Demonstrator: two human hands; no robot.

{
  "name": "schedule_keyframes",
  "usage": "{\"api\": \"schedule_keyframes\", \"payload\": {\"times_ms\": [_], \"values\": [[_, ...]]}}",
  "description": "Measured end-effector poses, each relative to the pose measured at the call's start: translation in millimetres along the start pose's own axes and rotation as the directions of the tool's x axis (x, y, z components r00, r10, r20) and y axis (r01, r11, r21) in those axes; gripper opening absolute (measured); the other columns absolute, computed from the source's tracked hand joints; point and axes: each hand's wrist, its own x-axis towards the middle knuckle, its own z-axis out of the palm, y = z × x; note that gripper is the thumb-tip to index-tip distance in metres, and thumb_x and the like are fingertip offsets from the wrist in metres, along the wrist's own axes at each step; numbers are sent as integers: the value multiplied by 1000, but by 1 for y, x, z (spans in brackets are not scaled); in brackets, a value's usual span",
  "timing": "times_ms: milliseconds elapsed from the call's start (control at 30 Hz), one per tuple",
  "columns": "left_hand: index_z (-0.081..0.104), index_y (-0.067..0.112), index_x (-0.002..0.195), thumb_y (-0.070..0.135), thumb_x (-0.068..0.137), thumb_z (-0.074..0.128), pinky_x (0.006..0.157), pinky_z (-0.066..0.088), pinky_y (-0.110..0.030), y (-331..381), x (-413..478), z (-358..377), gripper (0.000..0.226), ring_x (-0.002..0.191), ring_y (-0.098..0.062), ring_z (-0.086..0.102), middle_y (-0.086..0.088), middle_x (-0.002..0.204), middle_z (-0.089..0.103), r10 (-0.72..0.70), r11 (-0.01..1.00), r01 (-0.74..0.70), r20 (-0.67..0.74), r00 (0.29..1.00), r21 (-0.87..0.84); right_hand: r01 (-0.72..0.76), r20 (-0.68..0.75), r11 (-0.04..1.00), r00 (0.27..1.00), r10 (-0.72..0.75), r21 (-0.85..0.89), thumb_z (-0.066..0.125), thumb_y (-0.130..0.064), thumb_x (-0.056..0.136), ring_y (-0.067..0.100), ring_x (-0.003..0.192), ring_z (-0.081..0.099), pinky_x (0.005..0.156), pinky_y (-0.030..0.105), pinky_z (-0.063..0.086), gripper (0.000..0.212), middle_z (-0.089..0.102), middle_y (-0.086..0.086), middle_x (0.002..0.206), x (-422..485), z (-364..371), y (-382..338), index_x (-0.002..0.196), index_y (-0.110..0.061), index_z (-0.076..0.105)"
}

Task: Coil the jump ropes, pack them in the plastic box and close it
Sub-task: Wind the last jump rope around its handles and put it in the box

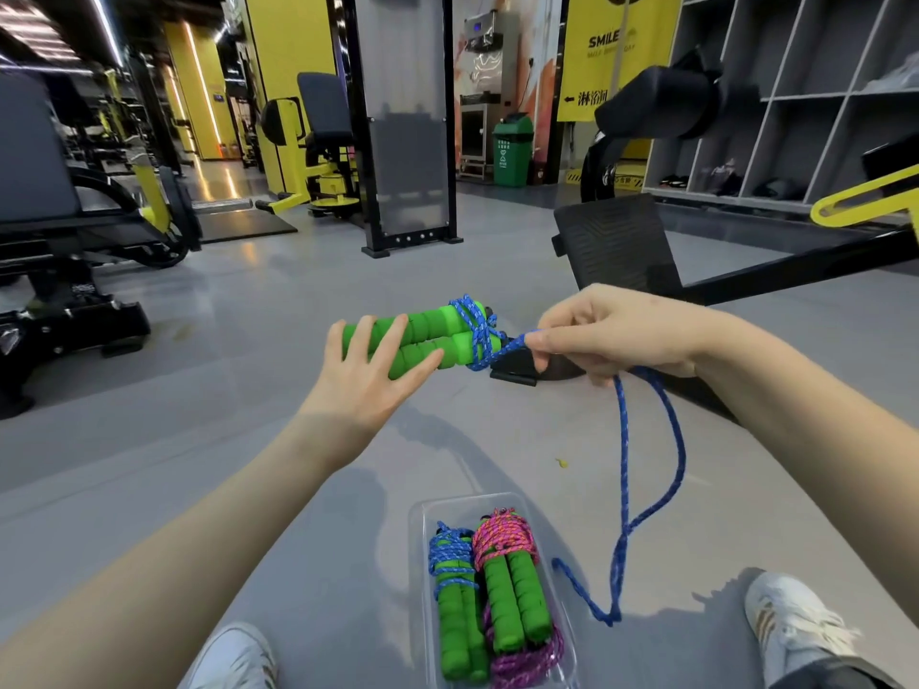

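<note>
The blue jump rope (422, 340) is up in the air at the middle of the frame, its two green foam handles side by side with cord wound round their right end. The left hand (365, 375) holds the handles between splayed fingers and thumb. The right hand (606, 335) pinches the loose cord (624, 440) just beside the wraps; the rest loops down to the floor right of the plastic box (420, 519). That box sits open at bottom centre, with a coiled blue rope (455, 589) and a pink rope (512, 579) inside
</note>
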Motion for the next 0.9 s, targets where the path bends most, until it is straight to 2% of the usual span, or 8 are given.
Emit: {"api": "schedule_keyframes", "payload": {"times_ms": [133, 300, 500, 600, 667, 767, 833, 900], "values": [[44, 16, 134, -6, 70, 45, 83, 40, -59, -1, -4, -2, 67, 96, -49, 51, -34, 125, 50, 91, 996, -91, 5, 996, -16, 71, -129, 994, 988, -82, -84, 61, -40, 85, 16, 48, 39, 51, 25, 37, 30, 39, -4, 48, -6, -12, -1, 75, -13, 70], [51, 18, 130, -2, 97, 24, 85, 43, -59, 15, -7, -11, 48, 95, -48, 56, -31, 122, 56, 210, 969, -219, -90, 974, -112, 138, -199, 990, 971, -135, -2, 69, -25, 80, 9, 48, 39, 48, 16, 36, 22, 45, -9, 48, -10, -23, 2, 70, -5, 64], [42, 27, 135, 12, 101, 44, 95, 39, -59, 42, 7, -25, 38, 110, -45, 50, -26, 132, 48, 301, 917, -351, -248, 921, -191, 213, -315, 955, 939, -141, 207, 66, -30, 74, 9, 43, 32, 49, 20, 31, 20, 39, -10, 45, -4, -26, 23, 56, -22, 61], [42, 27, 135, 12, 102, 44, 97, 38, -59, 44, 16, -34, 37, 112, -44, 48, -24, 133, 42, 258, 917, -329, -295, 920, -226, 229, -347, 876, 935, -76, 424, 59, -27, 79, 8, 40, 20, 49, 26, 23, 31, 25, -10, 44, -3, -29, 42, 49, -23, 60], [44, 27, 135, 12, 101, 46, 96, 40, -58, 44, 22, -40, 37, 110, -44, 51, -24, 131, 44, 232, 927, -310, -324, 917, -213, 210, -353, 825, 935, -14, 524, 56, -28, 80, 5, 38, 20, 46, 21, 24, 34, 23, -10, 45, -2, -26, 53, 46, -23, 58], [47, 25, 132, 9, 100, 47, 92, 43, -58, 44, 31, -49, 35, 106, -45, 57, -27, 126, 56, 186, 941, -273, -372, 910, -198, 99, -271, 761, 957, 103, 641, 49, -32, 87, 3, 31, 35, 35, 14, 33, 37, 37, -10, 39, 3, -8, 65, 52, -21, 53], [49, 25, 130, 6, 100, 44, 90, 44, -57, 43, 36, -51, 36, 103, -46, 59, -27, 122, 59, 133, 950, -230, -391, 911, -211, 27, -213, 627, 951, 223, 778, 39, -24, 97, 8, 31, 50, 33, 14, 40, 50, 51, -2, 39, 10, 5, 70, 51, -14, 57], [51, 24, 130, 0, 98, 41, 90, 43, -57, 41, 38, -48, 42, 103, -46, 57, -29, 123, 58, 84, 959, -177, -379, 921, -219, 70, -268, 519, 909, 318, 852, 53, -15, 86, 8, 35, 55, 34, 15, 43, 47, 56, 3, 45, 15, 17, 70, 40, -9, 62]]}}
